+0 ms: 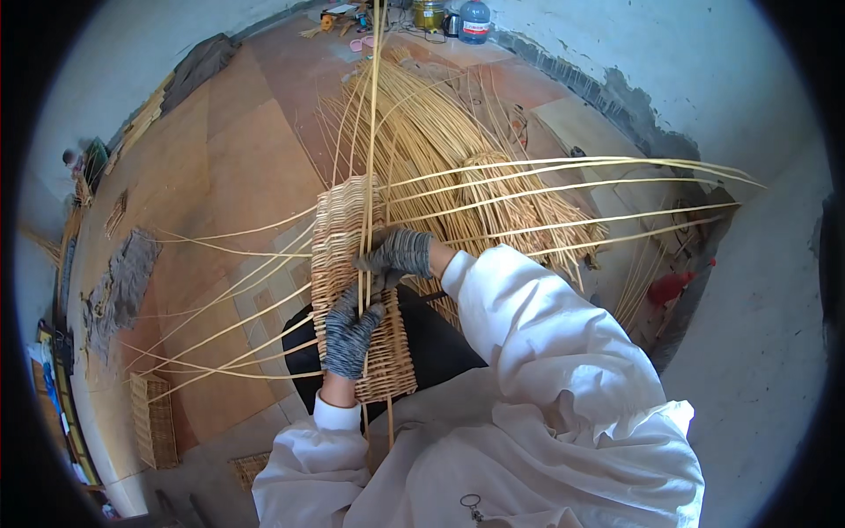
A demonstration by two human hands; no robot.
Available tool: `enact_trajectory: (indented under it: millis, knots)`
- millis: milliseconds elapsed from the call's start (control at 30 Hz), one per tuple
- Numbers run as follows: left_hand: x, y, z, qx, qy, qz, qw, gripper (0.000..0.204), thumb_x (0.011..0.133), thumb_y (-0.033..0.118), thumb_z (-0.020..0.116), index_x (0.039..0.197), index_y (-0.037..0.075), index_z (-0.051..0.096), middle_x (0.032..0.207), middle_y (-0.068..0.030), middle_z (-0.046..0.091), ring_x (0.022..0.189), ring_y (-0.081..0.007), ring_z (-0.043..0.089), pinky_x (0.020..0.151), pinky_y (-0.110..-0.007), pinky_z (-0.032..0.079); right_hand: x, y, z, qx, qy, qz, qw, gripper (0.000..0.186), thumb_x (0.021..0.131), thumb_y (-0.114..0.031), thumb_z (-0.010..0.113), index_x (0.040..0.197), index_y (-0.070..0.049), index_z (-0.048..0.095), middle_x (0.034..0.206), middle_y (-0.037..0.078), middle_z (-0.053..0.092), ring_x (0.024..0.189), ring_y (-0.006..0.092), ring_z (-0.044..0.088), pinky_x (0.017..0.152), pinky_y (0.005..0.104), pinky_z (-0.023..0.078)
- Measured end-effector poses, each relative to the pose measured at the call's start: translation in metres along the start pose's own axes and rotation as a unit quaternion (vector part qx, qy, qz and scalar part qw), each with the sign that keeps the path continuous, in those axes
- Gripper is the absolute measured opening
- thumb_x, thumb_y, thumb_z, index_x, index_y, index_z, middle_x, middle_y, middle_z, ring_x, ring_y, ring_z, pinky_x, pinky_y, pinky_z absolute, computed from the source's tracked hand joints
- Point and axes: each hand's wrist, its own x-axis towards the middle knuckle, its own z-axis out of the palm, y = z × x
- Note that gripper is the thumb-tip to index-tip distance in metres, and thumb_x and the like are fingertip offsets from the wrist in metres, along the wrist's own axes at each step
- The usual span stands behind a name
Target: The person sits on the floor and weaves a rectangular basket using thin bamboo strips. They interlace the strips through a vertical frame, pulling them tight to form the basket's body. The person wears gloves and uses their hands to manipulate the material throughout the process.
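A long, narrow woven wicker panel [339, 216] stands out in front of me over a dark surface, with loose willow rods fanning from both its sides. Several upright rods [374, 114] run along its face and past its far end. My left hand [349, 339], in a grey striped knit glove, lies on the near half of the panel with its fingers closed about the rods. Just beyond it, my right hand [398, 253], gloved alike, reaches in from the right and pinches the same rods against the weave. Its fingertips are partly hidden.
A big bundle of willow rods [440, 132] lies on the floor beyond the panel. A finished-looking wicker basket [154, 422] stands at lower left, near a grey cloth [123, 282]. By the far wall are a water jug [475, 22] and a yellow pot [429, 14]. Red object [671, 288] at right.
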Motion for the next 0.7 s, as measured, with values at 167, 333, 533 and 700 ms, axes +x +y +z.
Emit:
enact_trajectory:
  millis: [167, 333, 533, 700]
  knots:
    - [0.004, 0.031, 0.022, 0.157, -0.019, 0.033, 0.987, 0.050, 0.078, 0.007, 0.071, 0.123, -0.001, 0.050, 0.112, -0.0114, 0.059, 0.099, -0.0212, 0.057, 0.089, -0.031, 0.046, -0.002, 0.024, 0.007, 0.088, 0.025, -0.021, 0.996, 0.041, 0.079, -0.028, 0.075, 0.107, -0.001, 0.062, 0.082, 0.007, 0.067, 0.063, 0.0156, 0.065, 0.055, 0.0283, 0.056]
    - [0.013, 0.037, 0.023, 0.378, -0.026, 0.073, 0.922, 0.059, 0.071, 0.007, 0.071, 0.124, -0.001, 0.048, 0.112, -0.0196, 0.057, 0.102, -0.0328, 0.056, 0.092, -0.036, 0.045, -0.026, 0.025, -0.008, 0.189, 0.154, -0.105, 0.964, 0.028, 0.084, -0.023, 0.068, 0.102, -0.002, 0.063, 0.079, 0.008, 0.065, 0.067, 0.0155, 0.063, 0.059, 0.0282, 0.056]
    - [0.009, 0.023, -0.019, 0.123, -0.067, -0.020, 0.990, 0.067, 0.077, -0.006, 0.054, 0.140, 0.004, 0.035, 0.122, -0.0144, 0.054, 0.104, -0.0197, 0.056, 0.079, -0.027, 0.051, -0.128, 0.025, -0.036, 0.006, 0.249, -0.200, 0.948, 0.021, 0.085, -0.019, 0.065, 0.092, 0.000, 0.063, 0.083, 0.009, 0.063, 0.064, 0.0132, 0.059, 0.061, 0.0229, 0.049]
    - [0.012, 0.029, -0.044, 0.004, -0.061, -0.002, 0.998, 0.057, 0.080, 0.011, 0.063, 0.135, 0.010, 0.046, 0.114, -0.0108, 0.059, 0.103, -0.0197, 0.053, 0.087, -0.029, 0.045, -0.177, 0.110, -0.040, 0.115, 0.325, -0.277, 0.897, 0.017, 0.077, -0.002, 0.072, 0.078, -0.003, 0.055, 0.076, 0.010, 0.064, 0.066, 0.0190, 0.065, 0.059, 0.0276, 0.055]
